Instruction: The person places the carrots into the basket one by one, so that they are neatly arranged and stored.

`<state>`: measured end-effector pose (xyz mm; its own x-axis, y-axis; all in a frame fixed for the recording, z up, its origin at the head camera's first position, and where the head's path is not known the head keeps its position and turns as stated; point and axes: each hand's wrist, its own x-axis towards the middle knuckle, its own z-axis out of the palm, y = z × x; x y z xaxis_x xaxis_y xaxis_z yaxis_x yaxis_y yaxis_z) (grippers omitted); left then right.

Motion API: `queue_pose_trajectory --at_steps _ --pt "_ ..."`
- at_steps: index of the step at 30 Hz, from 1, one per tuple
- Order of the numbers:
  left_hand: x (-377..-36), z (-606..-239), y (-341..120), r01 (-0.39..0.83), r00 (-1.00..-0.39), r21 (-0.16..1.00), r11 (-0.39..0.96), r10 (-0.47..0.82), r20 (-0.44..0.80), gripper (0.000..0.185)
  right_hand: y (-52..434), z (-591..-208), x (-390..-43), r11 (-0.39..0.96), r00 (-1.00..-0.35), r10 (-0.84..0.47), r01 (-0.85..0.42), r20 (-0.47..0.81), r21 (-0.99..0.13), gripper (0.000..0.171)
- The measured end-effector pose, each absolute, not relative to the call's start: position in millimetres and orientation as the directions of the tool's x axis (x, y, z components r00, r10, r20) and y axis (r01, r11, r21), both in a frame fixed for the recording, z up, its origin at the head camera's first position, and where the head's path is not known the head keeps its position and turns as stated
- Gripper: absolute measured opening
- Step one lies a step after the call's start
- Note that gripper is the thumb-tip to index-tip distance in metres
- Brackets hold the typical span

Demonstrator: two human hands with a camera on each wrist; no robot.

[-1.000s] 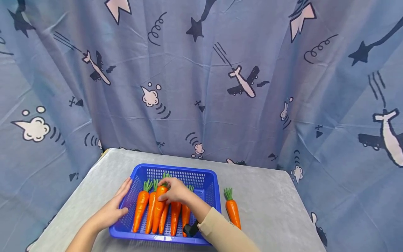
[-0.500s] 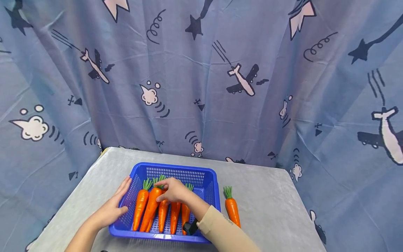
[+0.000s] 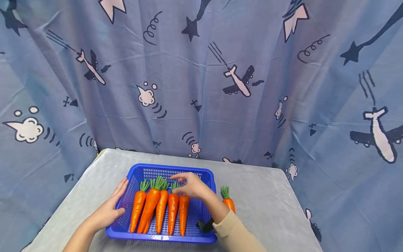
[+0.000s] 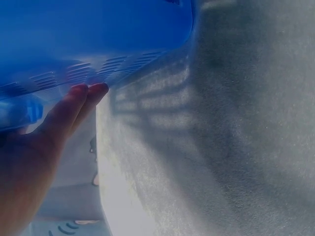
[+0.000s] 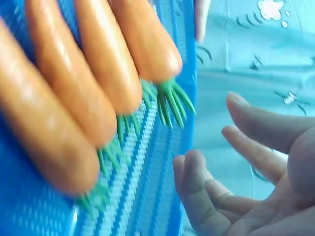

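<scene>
Several orange carrots with green tops lie side by side in the blue plastic basket. One slanting carrot overlaps another beneath it, right of the leftmost carrot. My left hand rests its extended fingers against the basket's left side; the left wrist view has its fingertips touching the slotted wall. Above the basket's back right part, my right hand hovers near the carrot tops with nothing held. Its fingers are spread and apart from the carrots in the right wrist view.
A single carrot lies on the pale table right of the basket, partly hidden by the right sleeve. A blue patterned curtain hangs behind and around the table.
My right hand shifts a carrot leftward until it slants near the leftmost one, then lets go. The hand has since moved right, and more carrots are uncovered.
</scene>
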<state>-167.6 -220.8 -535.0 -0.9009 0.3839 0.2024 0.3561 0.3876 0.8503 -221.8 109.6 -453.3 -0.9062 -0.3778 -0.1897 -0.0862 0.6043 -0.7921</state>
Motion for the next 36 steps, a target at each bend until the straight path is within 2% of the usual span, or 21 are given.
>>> queue_pose_trajectory --at_steps 8,15,19,24,28,36 --pt "-165.6 -535.9 -221.1 0.356 -0.903 0.840 0.410 0.384 0.195 0.096 163.5 -443.6 -212.6 0.543 -0.937 -0.336 -0.110 -0.095 -0.833 0.045" --pt "-163.7 -536.7 -219.1 0.363 -0.899 0.844 0.395 0.386 0.206 0.096 201.2 -446.9 -201.3 0.598 -0.990 -0.107 0.009 -0.090 -0.802 0.046" --pt "-163.5 -537.3 -220.3 0.387 -0.892 0.836 0.388 0.386 0.234 0.096 213.7 -454.9 -197.0 0.583 -0.997 0.005 0.061 -0.072 -0.810 0.046" --pt "-164.6 -537.0 -221.7 0.399 -0.889 0.832 0.386 0.387 0.247 0.096 227.9 -467.6 -194.2 0.571 -0.996 0.084 0.071 -0.027 -0.818 0.045" --pt "-165.9 -536.3 -220.1 0.406 -0.884 0.834 0.374 0.390 0.256 0.095 244.7 -477.8 -190.6 0.588 -0.993 0.119 0.092 -0.027 -0.804 0.046" --pt "-166.8 -535.4 -218.0 0.405 -0.884 0.837 0.367 0.391 0.256 0.096 275.0 -497.3 -179.3 0.679 -0.990 0.103 0.143 -0.099 -0.720 0.054"
